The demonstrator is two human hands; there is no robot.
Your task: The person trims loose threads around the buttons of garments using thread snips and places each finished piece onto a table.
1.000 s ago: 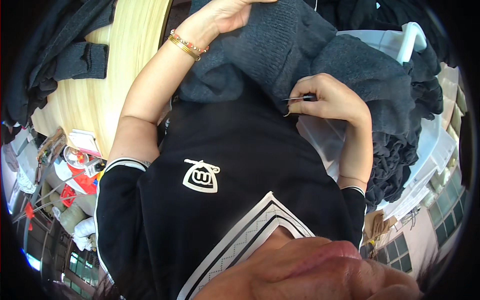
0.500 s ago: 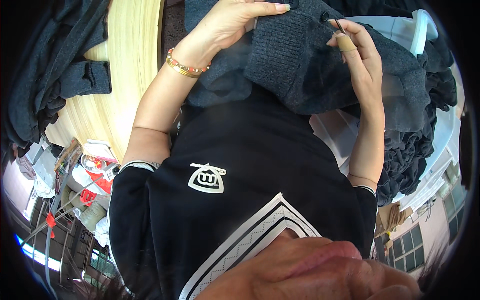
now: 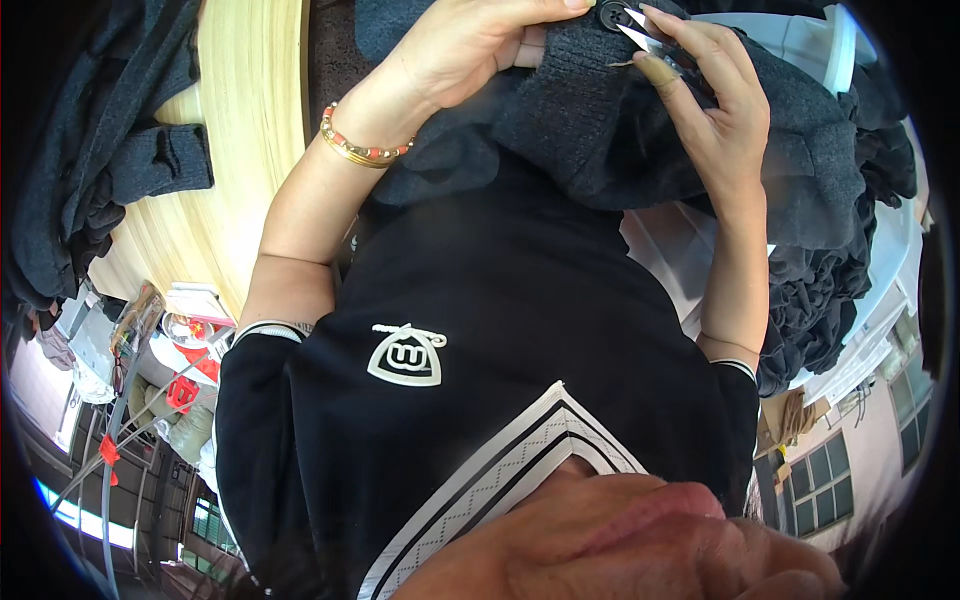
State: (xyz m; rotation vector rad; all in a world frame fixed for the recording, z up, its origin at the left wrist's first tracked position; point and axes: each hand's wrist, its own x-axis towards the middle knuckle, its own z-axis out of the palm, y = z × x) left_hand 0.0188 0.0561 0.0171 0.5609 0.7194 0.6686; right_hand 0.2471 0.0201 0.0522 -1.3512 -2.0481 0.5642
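A dark grey knitted garment point(image 3: 640, 140) with a ribbed band lies across my lap at the top of the view. My left hand point(image 3: 465, 50) is closed on the band's edge, its thumb beside a dark round button point(image 3: 616, 15). In my right hand point(image 3: 718, 95) is a pair of thread snips point(image 3: 648, 42), gripped between thumb and fingers. Their two bright blades are spread, with the tips at the button's edge. A tan cover point(image 3: 657, 68) wraps my right thumb tip. Beneath the thumb a short pale strand or tag shows, too small to name.
On my left is a pale wooden table point(image 3: 250, 120) with dark garments point(image 3: 160, 165) heaped on it. A white plastic tub point(image 3: 840, 50) at the right holds a pile of dark knitwear point(image 3: 815, 310). Thin metal rods and red items stand at the lower left.
My right hand has turned and brought the snips left to the button, their blades now visibly spread. My left hand and the garment's band have shifted slightly up and right.
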